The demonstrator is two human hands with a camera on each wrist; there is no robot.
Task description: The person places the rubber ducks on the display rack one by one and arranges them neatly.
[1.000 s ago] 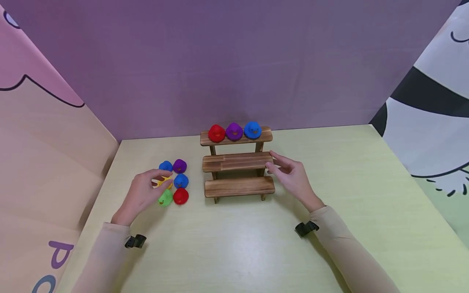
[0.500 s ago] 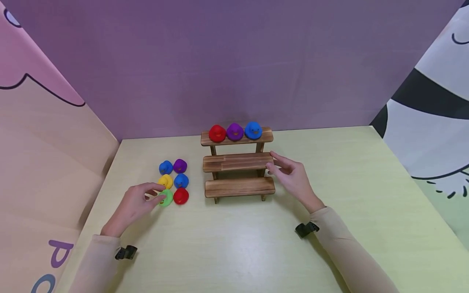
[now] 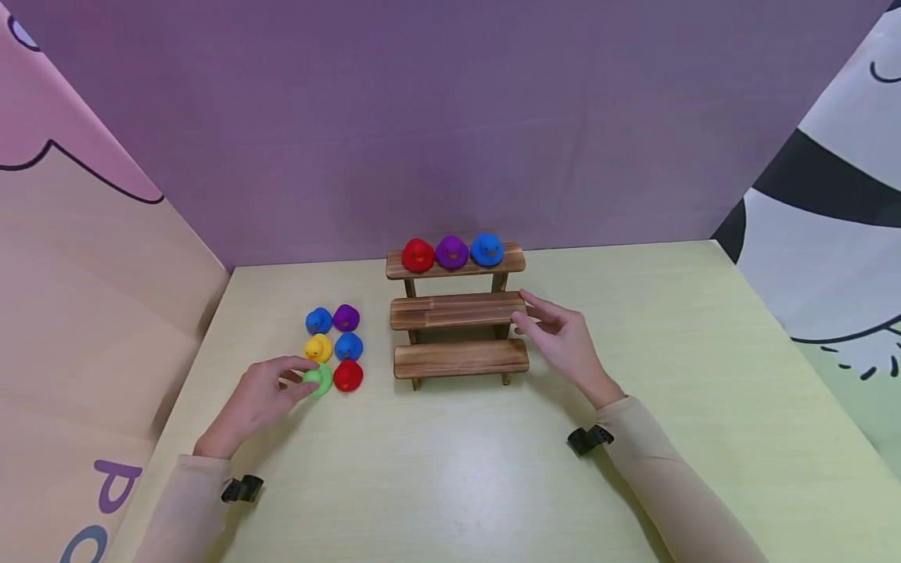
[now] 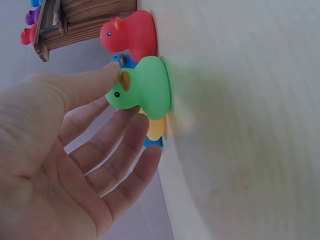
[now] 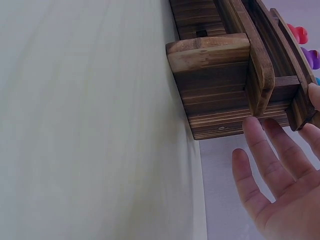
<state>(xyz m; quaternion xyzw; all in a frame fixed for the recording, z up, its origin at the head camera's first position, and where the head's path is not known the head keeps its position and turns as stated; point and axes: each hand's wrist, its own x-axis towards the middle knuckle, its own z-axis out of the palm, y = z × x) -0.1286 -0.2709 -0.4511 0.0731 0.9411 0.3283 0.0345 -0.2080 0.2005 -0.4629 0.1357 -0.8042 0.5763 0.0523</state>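
My left hand [image 3: 256, 399] is at the green rubber duck [image 4: 152, 87], its thumb by the beak and its fingers on the other side of the head. The duck sits on the table at the near left of a small cluster. Beside it is a red duck [image 3: 348, 376]; behind it is a yellow duck [image 3: 317, 349]. My right hand [image 3: 563, 344] grips the right end of the middle step of a three-tier wooden stand [image 3: 461, 360], thumb in front. Its other fingers spread out beside the stand in the right wrist view.
On the top step stand a red duck [image 3: 418, 256], a purple duck [image 3: 452, 252] and a blue duck [image 3: 487, 250]. Two blue ducks, one in the middle of the cluster [image 3: 348, 346], and a purple duck [image 3: 346, 317] lie left of the stand. A purple backdrop [image 3: 450, 117] rises behind the table.
My left hand has moved from over the yellow duck toward me and taken hold of the green duck, whose head now points toward the palm. The right hand has stayed on the stand.
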